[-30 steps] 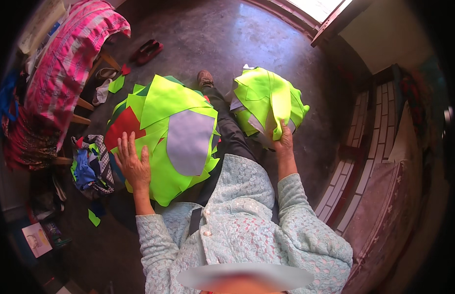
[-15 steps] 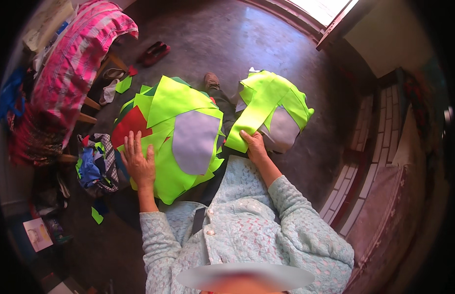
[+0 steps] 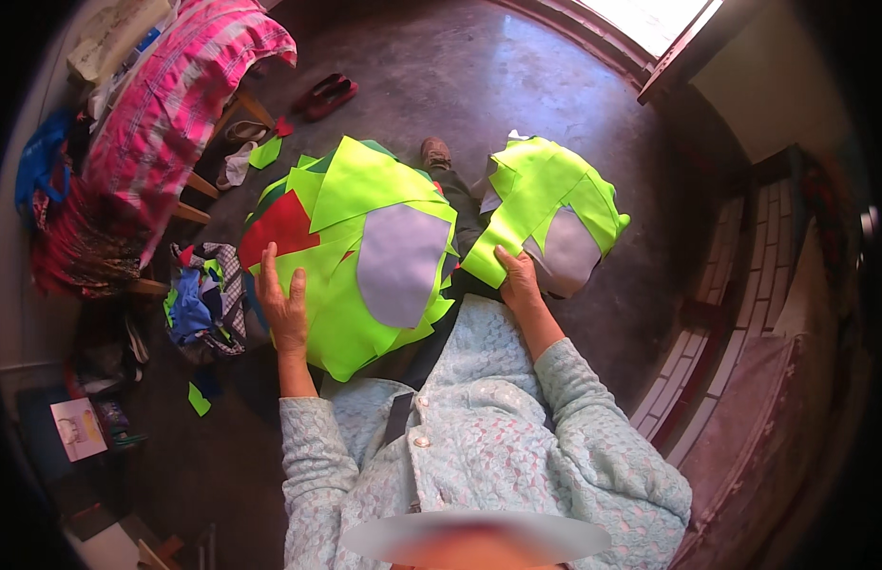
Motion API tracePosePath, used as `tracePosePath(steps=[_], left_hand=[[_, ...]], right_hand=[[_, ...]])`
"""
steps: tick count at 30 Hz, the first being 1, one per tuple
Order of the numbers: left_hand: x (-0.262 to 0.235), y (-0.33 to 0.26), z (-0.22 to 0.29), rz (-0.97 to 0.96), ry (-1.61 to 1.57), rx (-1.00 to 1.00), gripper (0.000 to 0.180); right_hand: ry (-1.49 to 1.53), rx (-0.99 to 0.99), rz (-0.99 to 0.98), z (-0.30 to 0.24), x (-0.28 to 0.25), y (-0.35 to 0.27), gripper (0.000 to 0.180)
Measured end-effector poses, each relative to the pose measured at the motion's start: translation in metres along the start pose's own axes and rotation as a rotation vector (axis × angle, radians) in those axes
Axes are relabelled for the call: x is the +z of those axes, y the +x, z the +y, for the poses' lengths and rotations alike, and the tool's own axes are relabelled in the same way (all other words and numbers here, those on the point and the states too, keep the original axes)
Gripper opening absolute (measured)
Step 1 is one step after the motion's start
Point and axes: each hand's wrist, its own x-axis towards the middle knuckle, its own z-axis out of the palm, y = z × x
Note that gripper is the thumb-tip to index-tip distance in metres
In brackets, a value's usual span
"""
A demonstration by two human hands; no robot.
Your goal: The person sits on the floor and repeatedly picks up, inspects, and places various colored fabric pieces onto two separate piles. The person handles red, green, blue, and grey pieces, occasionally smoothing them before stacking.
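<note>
My left hand (image 3: 287, 309), its fingers apart, rests at the left side of a large heap of cloth pieces (image 3: 335, 309) on my lap. Bright yellow-green pieces make up most of it, with a red piece (image 3: 284, 228) at the left and an oval grey piece (image 3: 403, 266) on top. Between thumb and fingers of my right hand (image 3: 520, 278) is the near end of a yellow-green cloth strip (image 3: 493, 245). That strip lies on a second, smaller heap of yellow-green pieces (image 3: 555, 176) to the right, where another grey piece (image 3: 569, 249) shows.
A pink checked cloth (image 3: 180, 133) drapes over furniture at the left. Below it sits a checked bundle of scraps (image 3: 205, 299). Dark red shoes (image 3: 325, 97) and green scraps (image 3: 199, 399) lie on the floor. White brick-patterned panels (image 3: 736, 294) stand at the right.
The view has shifted, so everything sits a little farther right. My left hand has drawn back slightly from the top of the heap to its side. My right hand keeps hold of the strip.
</note>
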Motion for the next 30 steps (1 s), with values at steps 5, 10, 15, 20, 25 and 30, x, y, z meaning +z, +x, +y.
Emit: tracePosePath(steps=[5,10,15,20,25,30], left_hand=[[-0.012,-0.010,0.045,0.108,0.114,0.109,0.055],[-0.001,-0.038,0.127,-0.260,-0.379,0.125,0.048],[0.072,-0.085,0.142,-0.782,-1.060,-0.540,0.066],[0.083,-0.098,0.145,-0.900,-1.082,-0.669,0.049],[0.091,-0.110,0.129,-0.724,-0.840,-0.585,0.036],[0.101,-0.123,0.123,-0.735,-0.725,-0.513,0.033]], right_hand=[[0.125,0.026,-0.056,-0.017,0.006,-0.012,0.022],[0.180,0.065,-0.145,-0.030,0.018,-0.040,0.023],[0.135,0.238,-0.255,-0.031,0.043,-0.082,0.031],[0.074,0.332,-0.256,-0.002,0.039,-0.107,0.033],[0.031,0.345,-0.253,0.002,0.040,-0.108,0.038],[0.040,0.289,-0.182,0.011,0.019,-0.100,0.047]])
